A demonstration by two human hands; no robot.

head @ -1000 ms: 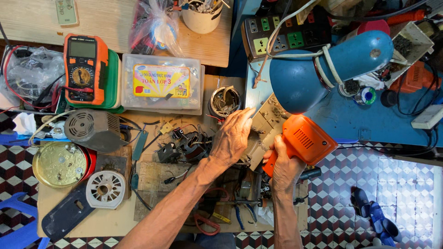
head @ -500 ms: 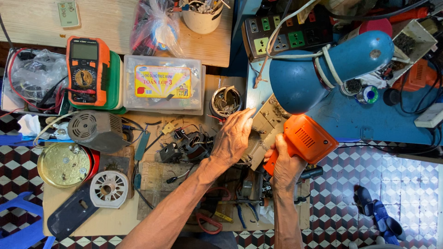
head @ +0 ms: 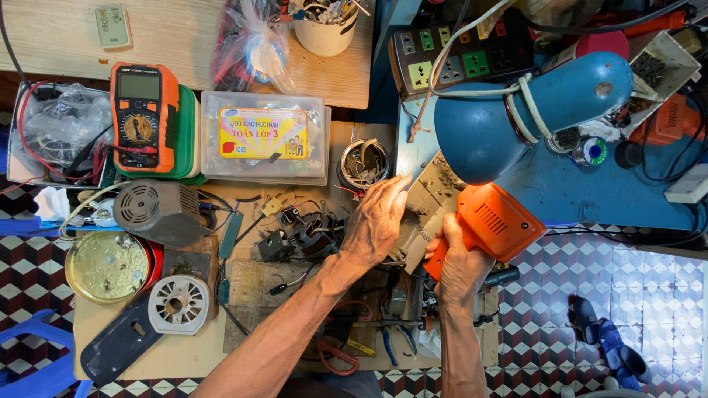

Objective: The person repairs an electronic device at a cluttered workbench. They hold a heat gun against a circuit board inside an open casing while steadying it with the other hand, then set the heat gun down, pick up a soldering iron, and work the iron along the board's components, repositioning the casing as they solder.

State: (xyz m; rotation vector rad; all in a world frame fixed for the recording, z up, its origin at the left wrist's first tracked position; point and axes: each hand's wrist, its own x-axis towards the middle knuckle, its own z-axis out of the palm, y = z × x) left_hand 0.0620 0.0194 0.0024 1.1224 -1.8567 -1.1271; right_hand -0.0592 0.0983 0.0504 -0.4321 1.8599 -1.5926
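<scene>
Gripping an orange tool, the right hand is seen with its fingers clenched round the handle, the tool's body raised just under a blue lamp. A beige circuit board is steadied by the left hand — fingers spread flat against it, grasping nothing — just left of the tool. Beyond the left fingertips a tin of scraps is stood on the tabletop.
</scene>
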